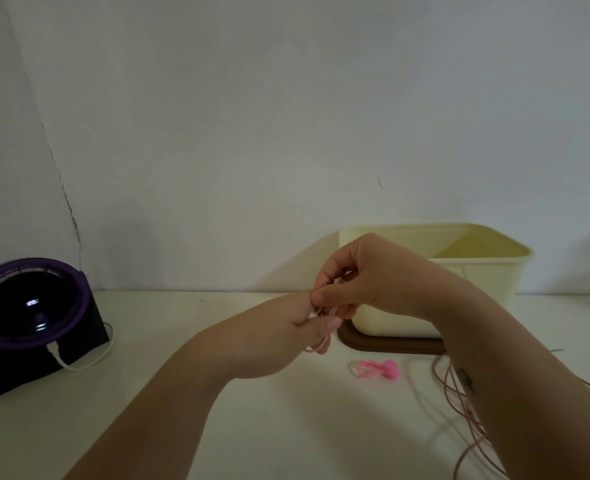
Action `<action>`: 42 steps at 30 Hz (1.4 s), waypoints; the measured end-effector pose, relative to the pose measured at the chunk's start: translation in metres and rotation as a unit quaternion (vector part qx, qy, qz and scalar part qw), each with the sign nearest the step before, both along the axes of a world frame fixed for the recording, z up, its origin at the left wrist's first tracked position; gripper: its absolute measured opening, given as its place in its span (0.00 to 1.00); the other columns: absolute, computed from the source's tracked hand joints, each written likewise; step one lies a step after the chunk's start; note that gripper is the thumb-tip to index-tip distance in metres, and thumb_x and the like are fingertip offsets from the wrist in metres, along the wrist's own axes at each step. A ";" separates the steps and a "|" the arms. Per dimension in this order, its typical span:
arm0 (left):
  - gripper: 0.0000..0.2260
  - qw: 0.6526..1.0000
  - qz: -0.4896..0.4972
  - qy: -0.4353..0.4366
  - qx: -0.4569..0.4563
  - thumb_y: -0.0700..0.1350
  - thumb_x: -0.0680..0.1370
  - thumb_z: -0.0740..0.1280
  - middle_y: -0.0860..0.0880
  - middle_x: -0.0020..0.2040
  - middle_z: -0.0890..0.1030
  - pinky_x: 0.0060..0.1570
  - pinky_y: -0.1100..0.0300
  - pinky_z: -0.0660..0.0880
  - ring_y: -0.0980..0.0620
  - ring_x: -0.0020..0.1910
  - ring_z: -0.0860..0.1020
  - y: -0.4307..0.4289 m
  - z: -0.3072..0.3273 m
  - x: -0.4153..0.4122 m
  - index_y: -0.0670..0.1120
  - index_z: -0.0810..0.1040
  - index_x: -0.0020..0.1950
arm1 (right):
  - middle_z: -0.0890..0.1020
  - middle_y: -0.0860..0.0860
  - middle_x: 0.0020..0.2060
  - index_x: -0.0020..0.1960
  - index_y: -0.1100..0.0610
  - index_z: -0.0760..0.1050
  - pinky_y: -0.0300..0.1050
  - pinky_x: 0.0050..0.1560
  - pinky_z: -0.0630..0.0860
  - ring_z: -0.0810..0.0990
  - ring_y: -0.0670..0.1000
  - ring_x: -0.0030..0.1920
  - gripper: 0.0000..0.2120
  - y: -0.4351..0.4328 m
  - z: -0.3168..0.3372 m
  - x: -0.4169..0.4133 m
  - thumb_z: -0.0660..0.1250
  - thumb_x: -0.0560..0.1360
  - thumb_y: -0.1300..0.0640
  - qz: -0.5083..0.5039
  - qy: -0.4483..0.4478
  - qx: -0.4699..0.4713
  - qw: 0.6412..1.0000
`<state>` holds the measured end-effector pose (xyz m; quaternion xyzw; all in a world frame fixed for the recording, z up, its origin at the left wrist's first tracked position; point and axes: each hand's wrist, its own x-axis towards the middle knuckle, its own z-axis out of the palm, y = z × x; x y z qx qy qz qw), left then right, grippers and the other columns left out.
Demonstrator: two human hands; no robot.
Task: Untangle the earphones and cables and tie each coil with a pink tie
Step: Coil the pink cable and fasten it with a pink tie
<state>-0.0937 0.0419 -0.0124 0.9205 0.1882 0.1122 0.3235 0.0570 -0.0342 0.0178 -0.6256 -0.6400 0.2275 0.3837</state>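
Both my hands meet above the middle of the white table. My left hand (286, 327) grips a small coil of pale pink cable (317, 346), loops of it showing below its fingers. My right hand (362, 278) comes from above and pinches the same cable at the top of the coil. A bright pink tie (378, 369) lies on the table just right of my hands. More pale pink cable (459, 400) trails in loose tangled loops on the table at the right, partly hidden under my right forearm.
A cream plastic tub (487, 271) stands on a brown lid (390, 344) at the back right, against the wall. A black and purple round device (34, 317) with a white lead stands at the far left. The white table (182, 341) lies between them.
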 end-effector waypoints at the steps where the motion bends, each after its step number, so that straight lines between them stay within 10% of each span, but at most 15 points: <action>1: 0.09 0.999 0.015 0.005 0.037 0.50 0.82 0.56 0.57 0.42 0.77 0.43 0.71 0.70 0.63 0.42 0.75 0.000 -0.002 0.001 0.55 0.70 0.42 | 0.83 0.50 0.29 0.38 0.58 0.82 0.35 0.36 0.77 0.82 0.46 0.31 0.03 0.002 -0.002 0.000 0.74 0.70 0.60 -0.002 0.006 0.002 1.000; 7: 0.12 0.987 0.087 -0.053 0.121 0.51 0.82 0.53 0.56 0.49 0.76 0.51 0.62 0.72 0.56 0.52 0.77 0.004 -0.014 0.010 0.53 0.71 0.62 | 0.84 0.50 0.31 0.40 0.58 0.82 0.35 0.38 0.78 0.81 0.44 0.32 0.03 0.010 -0.010 -0.001 0.74 0.70 0.59 -0.025 0.032 0.049 0.998; 11: 0.09 0.993 0.087 -0.083 -0.002 0.49 0.82 0.53 0.55 0.42 0.76 0.52 0.60 0.73 0.60 0.46 0.80 0.016 -0.022 0.012 0.49 0.71 0.49 | 0.84 0.48 0.37 0.48 0.55 0.82 0.40 0.44 0.81 0.83 0.47 0.37 0.08 0.009 -0.014 0.003 0.71 0.73 0.52 -0.049 0.080 0.050 0.994; 16: 0.11 0.929 0.120 -0.185 -0.298 0.46 0.82 0.56 0.49 0.37 0.75 0.56 0.51 0.74 0.51 0.41 0.80 0.010 -0.034 0.026 0.45 0.71 0.43 | 0.83 0.49 0.50 0.56 0.55 0.80 0.40 0.51 0.72 0.80 0.49 0.49 0.14 -0.011 -0.052 0.022 0.66 0.76 0.49 -0.073 -0.319 -0.176 0.928; 19: 0.11 0.883 0.159 -0.191 -0.398 0.45 0.82 0.56 0.47 0.38 0.75 0.55 0.50 0.75 0.50 0.40 0.79 -0.008 -0.051 0.033 0.43 0.72 0.43 | 0.81 0.53 0.54 0.59 0.56 0.78 0.42 0.53 0.71 0.78 0.54 0.55 0.16 -0.018 -0.088 0.025 0.61 0.79 0.47 -0.110 -0.366 -0.184 0.906; 22: 0.12 0.851 0.185 -0.211 -0.443 0.44 0.83 0.56 0.45 0.39 0.76 0.57 0.47 0.74 0.49 0.41 0.78 -0.024 -0.065 0.038 0.42 0.72 0.42 | 0.83 0.53 0.49 0.55 0.54 0.81 0.40 0.48 0.72 0.80 0.53 0.50 0.11 -0.024 -0.102 0.032 0.64 0.78 0.52 -0.161 -0.297 -0.094 0.936; 28: 0.11 0.831 0.141 -0.229 -0.487 0.44 0.82 0.56 0.43 0.44 0.79 0.45 0.53 0.79 0.49 0.43 0.78 -0.038 -0.082 0.040 0.40 0.76 0.51 | 0.86 0.50 0.37 0.40 0.50 0.82 0.45 0.52 0.80 0.84 0.47 0.40 0.08 -0.037 -0.112 0.022 0.74 0.70 0.63 -0.131 0.115 0.026 0.984; 42: 0.11 0.873 0.076 -0.231 -0.423 0.41 0.82 0.55 0.45 0.44 0.78 0.41 0.60 0.80 0.51 0.45 0.76 -0.040 -0.096 0.042 0.40 0.76 0.53 | 0.82 0.43 0.30 0.38 0.49 0.80 0.31 0.37 0.73 0.77 0.37 0.31 0.05 -0.038 -0.129 0.011 0.75 0.69 0.58 -0.170 0.069 0.102 0.978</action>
